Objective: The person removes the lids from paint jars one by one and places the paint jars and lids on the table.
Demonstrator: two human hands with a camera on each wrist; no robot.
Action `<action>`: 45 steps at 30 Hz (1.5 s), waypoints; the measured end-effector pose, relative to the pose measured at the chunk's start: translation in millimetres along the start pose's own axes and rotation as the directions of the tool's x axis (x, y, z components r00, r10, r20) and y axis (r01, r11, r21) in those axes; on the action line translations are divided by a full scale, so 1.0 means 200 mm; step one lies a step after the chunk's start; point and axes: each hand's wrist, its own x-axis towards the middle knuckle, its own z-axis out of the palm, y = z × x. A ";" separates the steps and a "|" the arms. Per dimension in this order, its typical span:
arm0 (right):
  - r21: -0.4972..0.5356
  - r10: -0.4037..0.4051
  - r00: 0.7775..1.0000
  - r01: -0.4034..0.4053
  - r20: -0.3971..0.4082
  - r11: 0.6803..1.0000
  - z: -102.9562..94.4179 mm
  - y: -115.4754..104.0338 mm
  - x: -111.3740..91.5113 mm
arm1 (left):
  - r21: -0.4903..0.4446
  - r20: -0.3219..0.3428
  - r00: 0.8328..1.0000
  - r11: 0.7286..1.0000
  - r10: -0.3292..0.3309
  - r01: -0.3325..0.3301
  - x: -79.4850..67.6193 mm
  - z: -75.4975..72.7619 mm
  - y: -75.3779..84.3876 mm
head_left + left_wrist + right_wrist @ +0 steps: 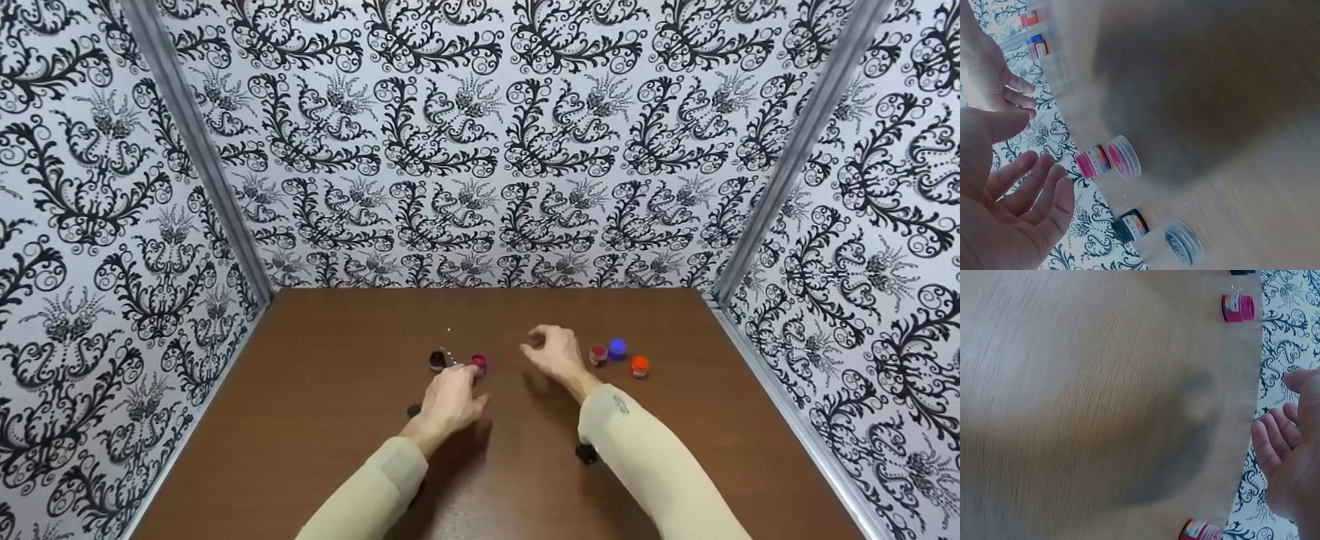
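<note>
My left hand [450,401] is over the table just in front of an uncapped pink paint jar [478,362]. Its fingers are loosely bent with nothing between them, as the left wrist view confirms. A pink-smeared lid [1124,157] stands beside that jar in the left wrist view; the hand hides it from the head camera. Left of the pink jar is an uncapped black paint jar [438,361], its black-stained lid [1184,242] nearby. To the right, my right hand [556,354] hovers with relaxed fingers and holds nothing, near a red paint jar [598,355].
A blue-topped jar [617,349] and an orange-topped jar [639,366] stand beside the red one. Small pale specks [448,330] show near the black jar. A patterned wall [465,150] rises behind the brown table [315,450], with similar panels at both sides.
</note>
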 end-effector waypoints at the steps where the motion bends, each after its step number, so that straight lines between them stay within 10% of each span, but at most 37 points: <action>1: -0.003 -0.001 1.000 0.001 -0.001 1.000 -0.01 0.01 0.00 | -0.005 0.000 1.000 1.000 0.005 -0.005 0.00 0.00 0.01; 21: 0.030 -0.008 0.993 0.011 -0.116 0.999 -0.23 0.22 -0.04 | -0.063 0.124 0.990 0.997 0.062 -0.054 0.02 0.05 0.15; 45: -0.031 0.083 0.969 -0.092 -0.233 0.995 -0.48 0.54 -0.12 | -0.065 0.078 0.985 0.987 0.151 -0.146 0.03 0.11 0.24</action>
